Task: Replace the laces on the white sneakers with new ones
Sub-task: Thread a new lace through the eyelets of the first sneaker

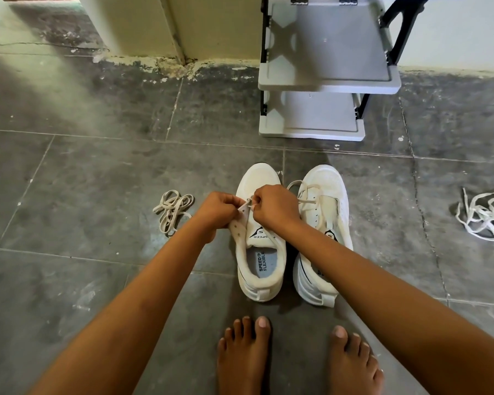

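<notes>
**Both hands at the eyelets of one white sneaker**

Nearest, two bare feet [243, 354] flat on the dark grey tiled floor [83, 172]. Just past the toes, a pair of low-top shoes side by side, heels toward the feet: left-hand white sneaker [261, 269] with its tongue bare, right-hand white sneaker [325, 192] with a pale threaded lace [307, 199] loose and looping near its toe.

Over the left-hand one, left hand [217, 209] gripping the eyelet flap, fingers curled round it. Close beside it, right hand [274, 206], fingertips pinched together on a short end of cream flat shoelace [249, 206] at the toe-ward eyelets.

On the floor left of the hands, a loose bundle of dull beige lace [171, 209]. Well apart at the right edge, a tangled heap of bright white laces [485, 215].

Farthest, a grey plastic shelf rack [325, 78] with black side frames, against the cream wall [143, 24].
</notes>
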Motion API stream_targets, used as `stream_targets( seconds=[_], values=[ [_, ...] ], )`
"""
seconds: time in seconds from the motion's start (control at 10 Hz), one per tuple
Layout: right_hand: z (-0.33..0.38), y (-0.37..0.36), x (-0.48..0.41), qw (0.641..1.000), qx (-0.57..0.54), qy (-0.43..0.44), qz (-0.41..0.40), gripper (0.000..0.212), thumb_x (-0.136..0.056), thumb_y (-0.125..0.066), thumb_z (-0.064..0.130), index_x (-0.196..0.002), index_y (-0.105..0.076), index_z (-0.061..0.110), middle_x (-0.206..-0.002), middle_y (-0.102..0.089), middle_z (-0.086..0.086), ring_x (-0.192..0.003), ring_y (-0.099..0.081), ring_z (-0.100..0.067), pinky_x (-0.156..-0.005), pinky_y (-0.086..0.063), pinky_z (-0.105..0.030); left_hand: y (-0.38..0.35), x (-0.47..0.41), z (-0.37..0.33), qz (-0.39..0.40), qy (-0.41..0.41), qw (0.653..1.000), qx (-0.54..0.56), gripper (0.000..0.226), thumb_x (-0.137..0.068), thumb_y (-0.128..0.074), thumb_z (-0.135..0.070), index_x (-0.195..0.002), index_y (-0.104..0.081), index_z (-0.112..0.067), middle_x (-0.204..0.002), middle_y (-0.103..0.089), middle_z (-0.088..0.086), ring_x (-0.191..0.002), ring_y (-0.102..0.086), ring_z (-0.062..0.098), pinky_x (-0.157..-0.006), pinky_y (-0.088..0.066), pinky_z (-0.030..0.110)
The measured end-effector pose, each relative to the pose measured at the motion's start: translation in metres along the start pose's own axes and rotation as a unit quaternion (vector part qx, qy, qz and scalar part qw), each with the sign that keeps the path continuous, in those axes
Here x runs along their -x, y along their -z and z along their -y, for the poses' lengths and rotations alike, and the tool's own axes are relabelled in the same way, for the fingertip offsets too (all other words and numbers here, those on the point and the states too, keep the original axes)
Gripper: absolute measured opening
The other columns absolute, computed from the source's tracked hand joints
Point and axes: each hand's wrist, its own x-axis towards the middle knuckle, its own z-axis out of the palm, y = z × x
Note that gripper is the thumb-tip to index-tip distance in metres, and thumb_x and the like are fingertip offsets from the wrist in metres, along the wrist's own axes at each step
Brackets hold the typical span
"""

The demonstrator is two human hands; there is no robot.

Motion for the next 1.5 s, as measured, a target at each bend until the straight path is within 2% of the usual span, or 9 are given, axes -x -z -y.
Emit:
stream_targets(
  seconds=[0.3,0.5,0.8,0.9,1.0,1.2,1.3,1.4,1.5],
  values=[
    [0.005,-0.005,0.007,0.997,-0.07,-0.039,-0.015,0.014,-0.085,-0.055,0.02,-0.085,-0.068,0.015,-0.089,-0.069,-0.007,-0.086,-0.062,-0.027,-0.067,-0.043,-0.029,0.003,0.0,0.002,0.018,-0.01,0.997,0.069,0.018,-0.092,-0.049,0.003,-0.102,-0.063,-0.003,-0.079,-0.063,0.007,-0.066,-0.061,0.014,-0.06,-0.056,0.019],
    [-0.005,-0.004,0.008,0.992,-0.125,-0.024,-0.025,0.019,-0.087,-0.056,0.017,-0.099,-0.071,0.016,-0.097,-0.071,-0.006,-0.095,-0.062,-0.027,-0.077,-0.049,-0.034,-0.005,-0.006,0.002,-0.004,-0.058,0.997,0.04,0.009,-0.089,-0.06,0.001,-0.084,-0.056,-0.005,-0.071,-0.055,0.009,-0.063,-0.055,0.02,-0.064,-0.055,0.029],
    [-0.037,0.002,0.023,0.998,-0.01,0.029,0.054,0.098,-0.077,-0.064,0.057,-0.15,-0.014,0.014,-0.157,-0.017,-0.002,-0.145,-0.008,-0.019,-0.115,-0.009,-0.034,-0.013,-0.012,0.01,-0.159,-0.189,0.958,-0.149,0.006,-0.092,-0.055,-0.011,-0.09,-0.059,-0.006,-0.093,-0.065,0.008,-0.088,-0.057,0.021,-0.079,-0.044,0.033],
    [-0.035,0.0,0.024,0.999,0.01,0.026,0.039,0.102,-0.075,-0.062,0.063,-0.15,-0.013,0.014,-0.157,-0.017,-0.003,-0.145,-0.006,-0.02,-0.116,-0.006,-0.035,-0.01,-0.009,0.005,-0.152,-0.195,0.964,-0.094,0.011,-0.095,-0.048,-0.007,-0.086,-0.053,-0.011,-0.093,-0.069,0.008,-0.083,-0.06,0.017,-0.071,-0.044,0.028],
    [-0.035,-0.001,0.025,0.999,0.015,0.023,0.033,0.104,-0.073,-0.062,0.064,-0.15,-0.013,0.013,-0.157,-0.017,-0.003,-0.145,-0.006,-0.021,-0.116,-0.003,-0.035,-0.003,0.007,-0.011,-0.1,-0.191,0.968,0.126,0.021,-0.098,-0.039,-0.003,-0.081,-0.047,-0.013,-0.079,-0.066,0.008,-0.073,-0.063,0.011,-0.075,-0.049,0.026],
    [-0.036,-0.003,0.027,0.999,0.015,0.026,0.031,0.108,-0.072,-0.06,0.067,-0.15,-0.01,0.011,-0.157,-0.014,-0.004,-0.146,-0.003,-0.02,-0.117,0.0,-0.036,0.077,0.02,-0.093,-0.02,-0.297,0.832,0.468,0.026,-0.095,-0.036,-0.008,-0.074,-0.046,-0.019,-0.056,-0.049,-0.01,-0.046,-0.041,0.002,-0.047,-0.04,0.017],
    [-0.033,-0.003,0.026,0.999,0.009,0.015,0.034,0.109,-0.072,-0.058,0.07,-0.149,-0.01,0.011,-0.157,-0.014,-0.005,-0.145,-0.004,-0.021,-0.117,-0.001,-0.037,0.037,0.031,-0.029,-0.16,-0.123,0.979,0.008,0.038,-0.099,-0.019,-0.028,-0.1,-0.057,-0.024,-0.095,-0.064,-0.002,-0.08,-0.059,0.005,-0.072,-0.046,0.031],
    [-0.032,-0.003,0.026,0.999,-0.004,0.021,0.037,0.105,-0.074,-0.058,0.068,-0.149,-0.011,0.012,-0.157,-0.014,-0.005,-0.146,-0.004,-0.022,-0.116,-0.002,-0.036,-0.065,0.059,0.125,0.038,-0.043,0.951,-0.302,0.059,-0.09,0.003,-0.053,-0.138,-0.028,-0.04,-0.152,-0.026,-0.009,-0.138,-0.027,0.016,-0.111,-0.021,0.036],
    [-0.032,-0.004,0.022,0.999,-0.017,0.026,0.037,0.104,-0.074,-0.06,0.066,-0.149,-0.012,0.011,-0.156,-0.015,-0.005,-0.145,-0.005,-0.022,-0.116,-0.003,-0.035,-0.006,-0.002,0.045,0.041,-0.141,0.896,-0.419,0.033,-0.095,-0.041,-0.047,-0.108,-0.056,-0.02,-0.122,-0.061,0.002,-0.108,-0.055,0.021,-0.089,-0.041,0.028]
  ],
)
